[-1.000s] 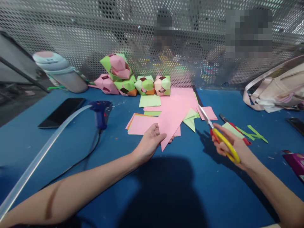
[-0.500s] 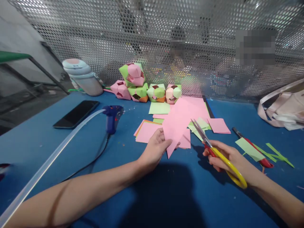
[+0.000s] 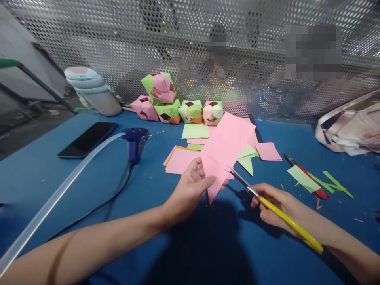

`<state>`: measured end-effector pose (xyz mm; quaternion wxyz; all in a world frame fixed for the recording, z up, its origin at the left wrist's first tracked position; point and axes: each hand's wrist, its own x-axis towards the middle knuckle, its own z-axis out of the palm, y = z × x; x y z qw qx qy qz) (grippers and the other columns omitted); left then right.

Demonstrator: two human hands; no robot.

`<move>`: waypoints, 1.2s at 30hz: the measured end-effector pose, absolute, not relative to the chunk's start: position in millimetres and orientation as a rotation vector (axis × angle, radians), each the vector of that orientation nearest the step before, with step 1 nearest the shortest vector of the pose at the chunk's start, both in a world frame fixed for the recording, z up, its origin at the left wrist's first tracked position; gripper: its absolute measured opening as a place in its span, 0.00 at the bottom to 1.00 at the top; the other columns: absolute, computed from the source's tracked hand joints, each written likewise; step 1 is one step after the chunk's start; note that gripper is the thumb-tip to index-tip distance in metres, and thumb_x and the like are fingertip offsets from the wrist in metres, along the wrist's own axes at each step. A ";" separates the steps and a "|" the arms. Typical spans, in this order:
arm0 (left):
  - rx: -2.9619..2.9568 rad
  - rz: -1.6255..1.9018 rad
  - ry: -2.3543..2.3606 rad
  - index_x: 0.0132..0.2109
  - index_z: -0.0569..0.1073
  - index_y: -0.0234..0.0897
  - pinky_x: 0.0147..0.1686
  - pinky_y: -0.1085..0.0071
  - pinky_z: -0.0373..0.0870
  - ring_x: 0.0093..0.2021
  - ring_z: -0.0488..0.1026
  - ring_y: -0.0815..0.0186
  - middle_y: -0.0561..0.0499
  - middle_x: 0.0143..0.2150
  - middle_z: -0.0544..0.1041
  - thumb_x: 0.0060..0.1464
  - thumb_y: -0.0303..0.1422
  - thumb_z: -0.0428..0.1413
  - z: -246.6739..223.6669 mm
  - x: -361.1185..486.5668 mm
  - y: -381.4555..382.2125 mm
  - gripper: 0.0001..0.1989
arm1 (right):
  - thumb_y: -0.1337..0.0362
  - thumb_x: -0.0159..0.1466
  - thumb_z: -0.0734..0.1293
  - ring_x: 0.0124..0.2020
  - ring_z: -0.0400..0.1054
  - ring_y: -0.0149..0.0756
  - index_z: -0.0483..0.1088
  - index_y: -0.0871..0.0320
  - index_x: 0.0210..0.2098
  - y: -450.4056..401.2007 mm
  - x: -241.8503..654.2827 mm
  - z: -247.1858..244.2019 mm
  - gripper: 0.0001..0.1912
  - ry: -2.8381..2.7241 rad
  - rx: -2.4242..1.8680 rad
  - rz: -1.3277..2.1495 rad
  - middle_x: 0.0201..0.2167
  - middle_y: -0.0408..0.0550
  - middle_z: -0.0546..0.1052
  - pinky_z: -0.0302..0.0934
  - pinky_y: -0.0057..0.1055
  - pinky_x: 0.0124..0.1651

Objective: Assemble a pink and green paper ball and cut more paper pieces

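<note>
My left hand (image 3: 190, 188) pinches a pink sheet of paper (image 3: 227, 144) near its lower corner, thumb on top and fingers beneath. The sheet is tilted up off the table, and a crease or edge line runs across its lower part. In my right hand (image 3: 276, 206) is a pair of scissors (image 3: 286, 219) with yellow handles. Its blade tips lie at the right edge of the pink sheet, seen nearly edge-on. Under and behind the sheet are pink paper squares (image 3: 182, 160) and light green paper pieces (image 3: 196, 131).
A blue glue gun (image 3: 133, 144) with a long clear glue stick and black cord stands left, beside a phone (image 3: 89, 139) and a bottle (image 3: 92, 91). Folded paper shapes (image 3: 190, 112) line the metal mesh. Right are a red cutter (image 3: 322, 193), green strips (image 3: 335, 184) and a bag (image 3: 353, 122).
My right hand has turned the scissors and brought their tips down to the sheet's right edge. The blades look closer together. The whole view has shifted slightly.
</note>
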<state>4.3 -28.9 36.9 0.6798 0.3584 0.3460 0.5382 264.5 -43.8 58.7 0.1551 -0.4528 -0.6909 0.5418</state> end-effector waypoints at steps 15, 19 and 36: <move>0.891 1.143 0.776 0.65 0.53 0.41 0.40 0.66 0.79 0.39 0.80 0.60 0.41 0.49 0.78 0.55 0.27 0.61 37.8 3.9 -39.8 0.36 | 0.48 0.64 0.66 0.32 0.60 0.30 0.62 0.56 0.49 -43.9 251.2 68.0 0.22 -1.959 -1.172 1.717 0.38 0.46 0.69 0.57 0.28 0.27; 0.879 1.147 0.765 0.65 0.54 0.40 0.39 0.68 0.78 0.40 0.80 0.60 0.40 0.51 0.77 0.55 0.27 0.61 39.9 4.0 -41.0 0.35 | 0.48 0.64 0.66 0.32 0.60 0.30 0.62 0.56 0.50 -44.1 251.3 69.6 0.23 -1.965 -1.150 1.738 0.39 0.47 0.68 0.57 0.27 0.27; 0.858 1.149 0.745 0.57 0.64 0.37 0.37 0.72 0.77 0.37 0.80 0.64 0.43 0.46 0.79 0.54 0.26 0.61 42.0 5.1 -40.8 0.25 | 0.48 0.64 0.67 0.34 0.61 0.30 0.62 0.55 0.52 -46.2 254.8 70.0 0.24 -1.947 -1.203 1.767 0.40 0.47 0.70 0.59 0.28 0.31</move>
